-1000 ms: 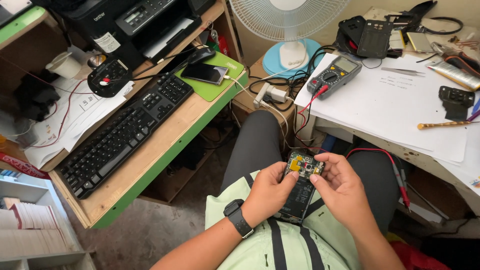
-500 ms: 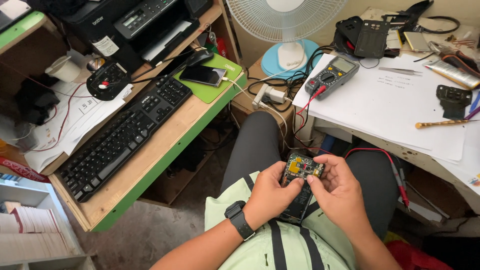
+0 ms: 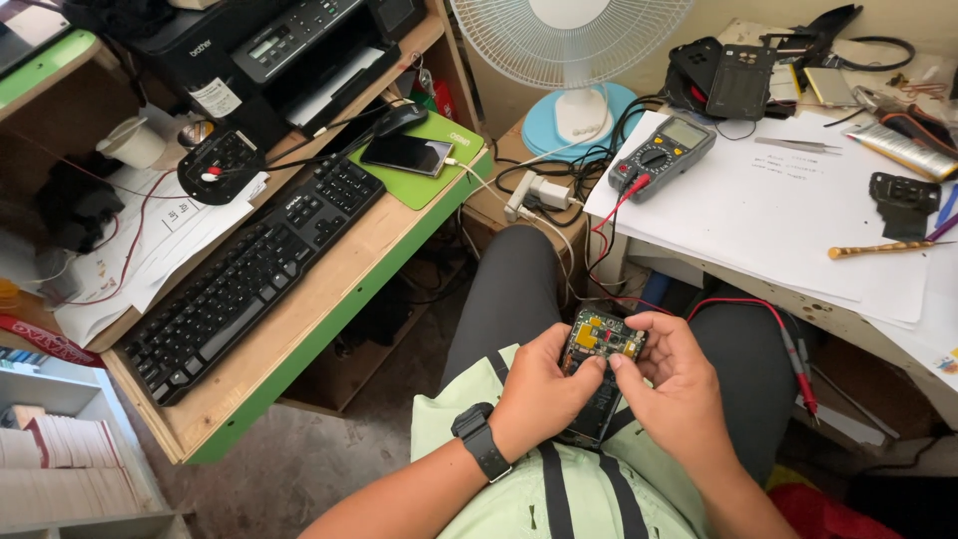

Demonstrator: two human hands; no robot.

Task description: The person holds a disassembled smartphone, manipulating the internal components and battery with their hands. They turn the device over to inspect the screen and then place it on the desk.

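Both hands hold 1 opened phone point(image 3: 596, 379) over the lap, its back cover off and the circuit board with yellow patches facing up. The left hand point(image 3: 539, 394), with a black watch point(image 3: 479, 449) on its wrist, wraps the phone's left edge, its thumb lying on the board. The right hand point(image 3: 674, 384) closes on the right edge, thumb and forefinger pinching near the top corner. The phone's lower half is hidden between the palms.

Just beyond the knees, red probe leads point(image 3: 788, 334) hang from the white table point(image 3: 788, 215) on the right, running up to a grey multimeter point(image 3: 664, 158) lying on paper. A brass-coloured screwdriver point(image 3: 878, 250) lies further right on the same sheet.

To the left, a wooden desk with a green edge point(image 3: 329, 299) carries a black keyboard point(image 3: 249, 274), a smartphone on a green pad point(image 3: 404, 153) and a black printer point(image 3: 289, 45). A white fan point(image 3: 574, 40) stands at the back, between the 2 surfaces.
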